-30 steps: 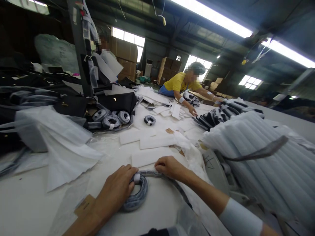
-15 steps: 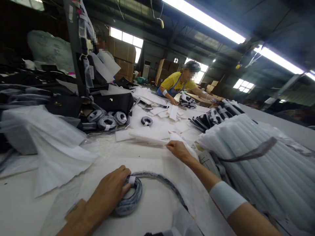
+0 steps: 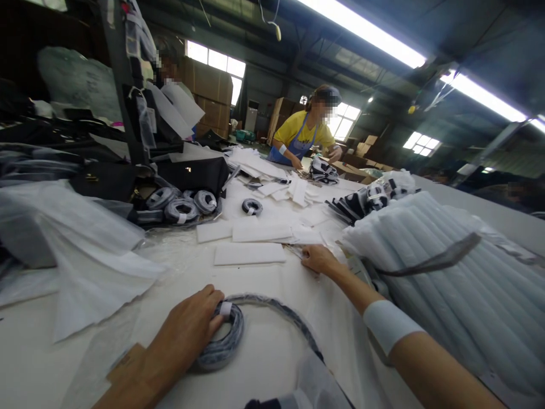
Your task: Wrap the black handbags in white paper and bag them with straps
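Observation:
My left hand (image 3: 193,321) is closed around one side of a coiled strap (image 3: 222,349), dark and wrapped in clear plastic, with a white band at its top. The strap's loose end (image 3: 293,315) curves off to the right over the table. Further forward, my right hand (image 3: 318,260) has its fingers pinched low over the table. Thin clear material shows at its fingertips, too indistinct to name. Left of those fingers lies a flat white foam strip (image 3: 250,254), and more foam strips (image 3: 261,230) lie just behind it.
Clear-wrapped white rolls (image 3: 430,267) fill the right side, with a grey strap across them. Several coiled straps (image 3: 181,210) and a black bag (image 3: 193,175) stand at left behind white sheets (image 3: 80,244). A co-worker (image 3: 304,133) in yellow leans over the far end.
A foam strip now lies flat nearer me, apart from the others. My right hand has shifted slightly right and down. The co-worker's reaching arm has drawn back; my left hand keeps its grip.

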`<state>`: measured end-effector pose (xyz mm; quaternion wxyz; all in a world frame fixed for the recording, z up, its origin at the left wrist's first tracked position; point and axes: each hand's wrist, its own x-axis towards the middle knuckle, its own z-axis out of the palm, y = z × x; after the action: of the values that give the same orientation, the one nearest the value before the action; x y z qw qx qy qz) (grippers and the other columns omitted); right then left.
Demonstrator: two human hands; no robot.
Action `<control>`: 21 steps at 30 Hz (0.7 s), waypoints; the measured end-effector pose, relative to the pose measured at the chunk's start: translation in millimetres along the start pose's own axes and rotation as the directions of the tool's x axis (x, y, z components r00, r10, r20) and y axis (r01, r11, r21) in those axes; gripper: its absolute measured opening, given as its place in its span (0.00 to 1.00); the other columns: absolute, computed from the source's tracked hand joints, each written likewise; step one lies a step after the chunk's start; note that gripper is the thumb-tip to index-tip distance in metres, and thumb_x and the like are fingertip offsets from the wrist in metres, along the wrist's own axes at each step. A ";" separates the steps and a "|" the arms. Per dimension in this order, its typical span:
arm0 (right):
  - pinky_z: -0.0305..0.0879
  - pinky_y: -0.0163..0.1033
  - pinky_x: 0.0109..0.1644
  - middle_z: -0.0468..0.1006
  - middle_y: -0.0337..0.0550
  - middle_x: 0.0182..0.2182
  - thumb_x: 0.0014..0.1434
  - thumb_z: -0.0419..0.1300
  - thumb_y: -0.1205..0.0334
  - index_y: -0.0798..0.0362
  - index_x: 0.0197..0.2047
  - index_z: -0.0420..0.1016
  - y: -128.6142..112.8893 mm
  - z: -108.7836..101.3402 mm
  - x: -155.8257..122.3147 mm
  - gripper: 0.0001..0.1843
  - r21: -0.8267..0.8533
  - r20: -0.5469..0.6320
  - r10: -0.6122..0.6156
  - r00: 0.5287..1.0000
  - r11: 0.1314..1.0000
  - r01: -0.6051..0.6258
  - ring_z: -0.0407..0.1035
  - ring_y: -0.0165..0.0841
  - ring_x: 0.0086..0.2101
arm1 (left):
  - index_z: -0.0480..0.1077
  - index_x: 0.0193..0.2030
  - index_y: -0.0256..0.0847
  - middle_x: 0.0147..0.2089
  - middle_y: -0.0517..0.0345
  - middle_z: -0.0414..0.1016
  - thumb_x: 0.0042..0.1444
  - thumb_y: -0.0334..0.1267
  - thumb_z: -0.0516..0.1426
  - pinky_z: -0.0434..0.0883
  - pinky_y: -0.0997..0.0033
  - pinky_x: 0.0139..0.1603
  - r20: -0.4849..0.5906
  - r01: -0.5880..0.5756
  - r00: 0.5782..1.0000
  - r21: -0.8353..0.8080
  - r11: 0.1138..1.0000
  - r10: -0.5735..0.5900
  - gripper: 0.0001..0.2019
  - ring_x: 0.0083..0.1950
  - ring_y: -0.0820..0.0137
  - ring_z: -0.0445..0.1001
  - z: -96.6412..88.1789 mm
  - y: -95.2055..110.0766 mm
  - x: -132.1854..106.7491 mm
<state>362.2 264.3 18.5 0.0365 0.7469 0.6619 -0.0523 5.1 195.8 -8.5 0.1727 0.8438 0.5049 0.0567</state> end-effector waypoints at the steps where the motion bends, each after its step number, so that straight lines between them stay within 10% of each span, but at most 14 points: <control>1: 0.61 0.36 0.42 0.82 0.49 0.40 0.51 0.60 0.65 0.53 0.42 0.81 -3.9 3.7 0.2 0.14 -0.004 -0.008 -0.010 1.000 1.000 0.009 0.74 0.40 0.42 | 0.70 0.48 0.42 0.47 0.53 0.73 0.61 0.34 0.52 0.68 0.64 0.47 0.004 -0.001 1.000 0.000 1.000 0.001 0.11 0.47 0.62 0.75 -0.3 -0.1 -0.1; 15: 0.58 0.37 0.53 0.80 0.45 0.42 0.54 0.60 0.67 0.54 0.42 0.78 -24.7 17.4 -25.0 0.12 0.066 -0.093 -0.249 0.964 0.964 0.256 0.70 0.37 0.44 | 0.71 0.51 0.41 0.50 0.50 0.74 0.61 0.40 0.48 0.69 0.63 0.49 0.002 -0.016 1.000 0.023 1.000 0.016 0.16 0.47 0.61 0.76 4.3 -6.1 5.0; 21: 0.60 0.35 0.55 0.77 0.44 0.51 0.62 0.58 0.62 0.50 0.55 0.74 -13.6 10.0 -33.3 0.18 0.086 -0.216 -0.133 0.967 0.984 0.154 0.69 0.35 0.51 | 0.72 0.52 0.40 0.51 0.47 0.75 0.59 0.44 0.47 0.71 0.61 0.50 -0.004 -0.009 1.000 0.029 1.000 0.009 0.20 0.49 0.58 0.77 2.0 -6.6 5.0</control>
<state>344.5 231.9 13.0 -0.0757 0.6992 0.7109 -0.0098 2.5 202.6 -13.1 0.1591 0.8483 0.5024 0.0521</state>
